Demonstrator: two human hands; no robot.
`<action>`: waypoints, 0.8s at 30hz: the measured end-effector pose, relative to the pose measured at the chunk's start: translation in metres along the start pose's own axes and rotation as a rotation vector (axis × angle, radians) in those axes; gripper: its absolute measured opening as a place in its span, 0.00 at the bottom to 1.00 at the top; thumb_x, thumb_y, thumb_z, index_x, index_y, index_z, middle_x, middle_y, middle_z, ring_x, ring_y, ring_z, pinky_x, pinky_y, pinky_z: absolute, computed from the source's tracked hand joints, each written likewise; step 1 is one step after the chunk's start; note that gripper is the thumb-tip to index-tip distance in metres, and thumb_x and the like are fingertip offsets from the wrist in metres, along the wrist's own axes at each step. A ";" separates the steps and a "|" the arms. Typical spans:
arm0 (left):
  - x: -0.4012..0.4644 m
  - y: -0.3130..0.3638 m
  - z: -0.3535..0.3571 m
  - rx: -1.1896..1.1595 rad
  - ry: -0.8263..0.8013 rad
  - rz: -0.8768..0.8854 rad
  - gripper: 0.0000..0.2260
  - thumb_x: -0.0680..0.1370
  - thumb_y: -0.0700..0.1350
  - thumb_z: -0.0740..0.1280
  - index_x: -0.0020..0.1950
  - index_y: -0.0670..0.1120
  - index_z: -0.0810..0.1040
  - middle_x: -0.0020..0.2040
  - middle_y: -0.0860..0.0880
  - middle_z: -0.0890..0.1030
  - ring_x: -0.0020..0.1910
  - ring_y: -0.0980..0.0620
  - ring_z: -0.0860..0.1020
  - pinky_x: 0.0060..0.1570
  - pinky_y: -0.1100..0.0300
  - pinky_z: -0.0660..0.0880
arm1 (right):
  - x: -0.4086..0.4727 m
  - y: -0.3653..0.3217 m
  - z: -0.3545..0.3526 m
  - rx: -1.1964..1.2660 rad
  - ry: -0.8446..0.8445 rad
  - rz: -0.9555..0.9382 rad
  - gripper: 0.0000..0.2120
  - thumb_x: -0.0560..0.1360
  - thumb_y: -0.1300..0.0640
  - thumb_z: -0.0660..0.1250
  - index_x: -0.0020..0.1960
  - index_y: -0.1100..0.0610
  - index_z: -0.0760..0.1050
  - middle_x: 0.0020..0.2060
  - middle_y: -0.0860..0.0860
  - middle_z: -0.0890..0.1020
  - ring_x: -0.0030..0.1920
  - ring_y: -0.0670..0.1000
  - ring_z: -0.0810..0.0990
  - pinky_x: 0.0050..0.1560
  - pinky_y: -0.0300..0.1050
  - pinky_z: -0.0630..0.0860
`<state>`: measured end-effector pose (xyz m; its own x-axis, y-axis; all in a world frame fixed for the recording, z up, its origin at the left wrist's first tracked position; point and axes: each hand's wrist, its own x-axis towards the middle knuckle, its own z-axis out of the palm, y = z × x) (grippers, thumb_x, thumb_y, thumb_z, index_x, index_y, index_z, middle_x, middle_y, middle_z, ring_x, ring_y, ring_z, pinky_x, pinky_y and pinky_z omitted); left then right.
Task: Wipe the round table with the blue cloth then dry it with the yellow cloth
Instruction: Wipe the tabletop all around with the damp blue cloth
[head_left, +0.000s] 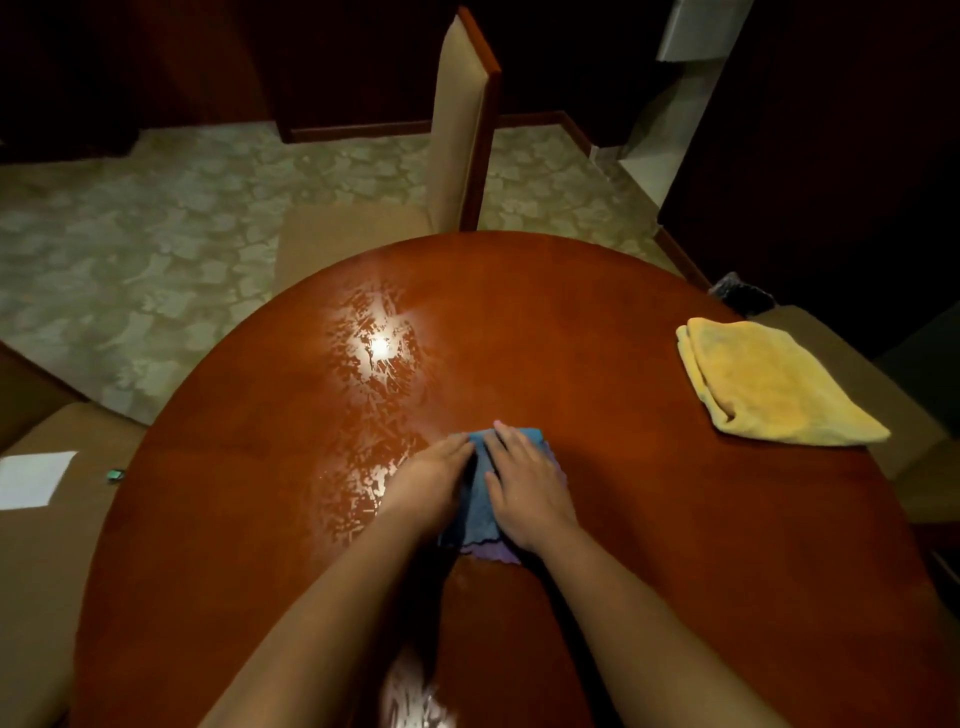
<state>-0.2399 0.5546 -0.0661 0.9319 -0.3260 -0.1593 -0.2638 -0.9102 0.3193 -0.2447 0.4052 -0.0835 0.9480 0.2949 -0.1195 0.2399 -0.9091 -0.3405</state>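
Pressing flat on the blue cloth (480, 512) mid-table, the left hand (434, 480) and right hand (524, 488) are wiping the round table (649, 519). Wet streaks glisten left; the right looks unwiped. The folded yellow cloth (774, 387) waits untouched at the far right edge, so drying remains.

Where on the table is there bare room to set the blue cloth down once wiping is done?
Bare wood runs between the hands on the blue cloth and the yellow cloth, and along the round table at the near right. The far rim by the chair is free too. The left half shows wet streaks; the right edge is taken.
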 end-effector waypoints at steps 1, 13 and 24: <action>0.002 -0.002 0.003 0.057 -0.041 0.015 0.24 0.81 0.43 0.55 0.78 0.48 0.57 0.78 0.52 0.56 0.75 0.54 0.57 0.71 0.61 0.54 | 0.003 0.002 0.004 -0.025 -0.019 0.005 0.25 0.83 0.49 0.48 0.78 0.54 0.49 0.78 0.49 0.49 0.77 0.49 0.46 0.74 0.44 0.47; -0.029 0.008 0.026 0.385 -0.158 0.058 0.38 0.67 0.53 0.26 0.78 0.46 0.39 0.78 0.49 0.38 0.76 0.53 0.38 0.71 0.48 0.34 | -0.023 0.022 0.014 -0.172 -0.072 -0.110 0.43 0.69 0.35 0.25 0.78 0.56 0.41 0.77 0.50 0.43 0.76 0.50 0.38 0.69 0.41 0.33; -0.142 0.051 0.061 0.441 -0.137 0.040 0.27 0.82 0.49 0.47 0.78 0.45 0.40 0.77 0.50 0.38 0.76 0.53 0.40 0.73 0.53 0.37 | -0.139 0.014 0.038 -0.104 -0.037 -0.191 0.33 0.78 0.37 0.48 0.70 0.60 0.66 0.68 0.56 0.73 0.69 0.56 0.70 0.66 0.51 0.66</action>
<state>-0.4014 0.5387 -0.0839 0.8852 -0.3667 -0.2864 -0.4073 -0.9082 -0.0960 -0.3813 0.3623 -0.1076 0.8755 0.4734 -0.0971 0.4363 -0.8606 -0.2627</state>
